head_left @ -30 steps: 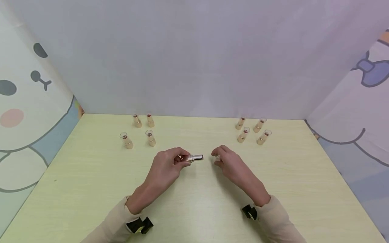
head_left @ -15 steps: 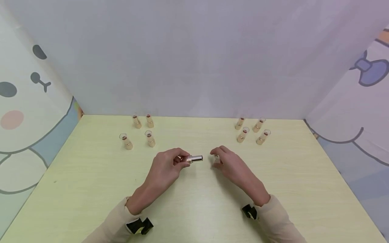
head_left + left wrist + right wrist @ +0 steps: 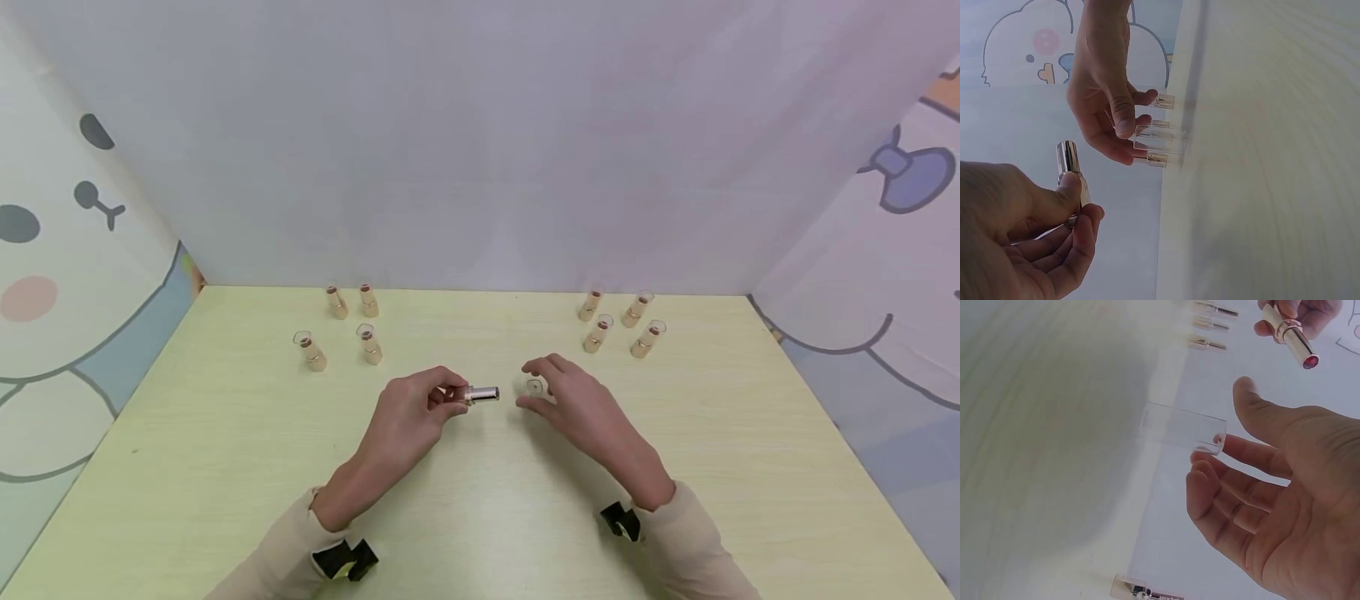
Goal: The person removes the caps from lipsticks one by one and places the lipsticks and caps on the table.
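Between the thumb and fingers of my left hand [image 3: 405,417], I pinch a gold lipstick [image 3: 483,393] above the table, its shiny metal end pointing right. Red shows at that end of the lipstick [image 3: 1299,347] in the right wrist view. A clear lipstick cap [image 3: 534,387] stands on the table, beside the fingers of my right hand [image 3: 592,410]. Thumb and fingers of that hand are spread around the cap [image 3: 1185,428], with a gap on the thumb side; whether a fingertip touches it, I cannot tell.
Several gold lipsticks stand at the back left, a front one [image 3: 311,353] under a clear cap. Another group stands at the back right, including a capped lipstick [image 3: 648,340]. A pale curtain [image 3: 480,167] hangs behind the table [image 3: 480,517].
The fingers of my right hand have spread apart around the clear cap, which now shows more plainly. My left hand holds the lipstick almost still.
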Tool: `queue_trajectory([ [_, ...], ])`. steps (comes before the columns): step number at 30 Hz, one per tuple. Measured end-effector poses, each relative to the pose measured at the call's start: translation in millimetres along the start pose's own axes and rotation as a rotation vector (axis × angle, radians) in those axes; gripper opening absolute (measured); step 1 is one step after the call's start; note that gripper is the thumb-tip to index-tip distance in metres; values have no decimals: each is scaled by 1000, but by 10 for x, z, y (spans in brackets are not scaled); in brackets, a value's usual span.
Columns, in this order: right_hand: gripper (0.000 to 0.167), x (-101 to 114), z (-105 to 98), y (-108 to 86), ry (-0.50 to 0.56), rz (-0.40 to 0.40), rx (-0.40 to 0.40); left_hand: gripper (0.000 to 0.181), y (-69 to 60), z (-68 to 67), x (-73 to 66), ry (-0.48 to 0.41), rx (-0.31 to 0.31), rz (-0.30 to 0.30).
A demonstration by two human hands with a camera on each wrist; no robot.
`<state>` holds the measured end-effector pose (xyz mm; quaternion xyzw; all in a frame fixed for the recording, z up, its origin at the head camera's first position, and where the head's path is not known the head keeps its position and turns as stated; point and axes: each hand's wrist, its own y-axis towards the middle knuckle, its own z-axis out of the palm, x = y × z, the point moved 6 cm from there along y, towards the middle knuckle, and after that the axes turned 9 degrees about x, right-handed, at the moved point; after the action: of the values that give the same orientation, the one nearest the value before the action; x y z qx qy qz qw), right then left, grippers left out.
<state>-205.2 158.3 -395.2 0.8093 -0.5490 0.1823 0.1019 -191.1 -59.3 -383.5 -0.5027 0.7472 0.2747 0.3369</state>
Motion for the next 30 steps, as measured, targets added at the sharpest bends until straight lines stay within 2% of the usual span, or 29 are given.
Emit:
queue_trajectory([
  [7, 40, -28, -84, 8, 63, 0, -8, 20, 16, 27, 22, 3, 4, -7],
  [17, 33, -84, -236, 23, 108, -10, -72, 19, 25, 62, 76, -10, 16, -16],
  [26, 28, -218, -503, -18, 119, -13, -201, 18, 25, 154, 130, -58, 50, -39],
  [30, 27, -304, -595, -39, 101, -9, -267, 22, 20, 201, 146, -41, 55, -31],
])
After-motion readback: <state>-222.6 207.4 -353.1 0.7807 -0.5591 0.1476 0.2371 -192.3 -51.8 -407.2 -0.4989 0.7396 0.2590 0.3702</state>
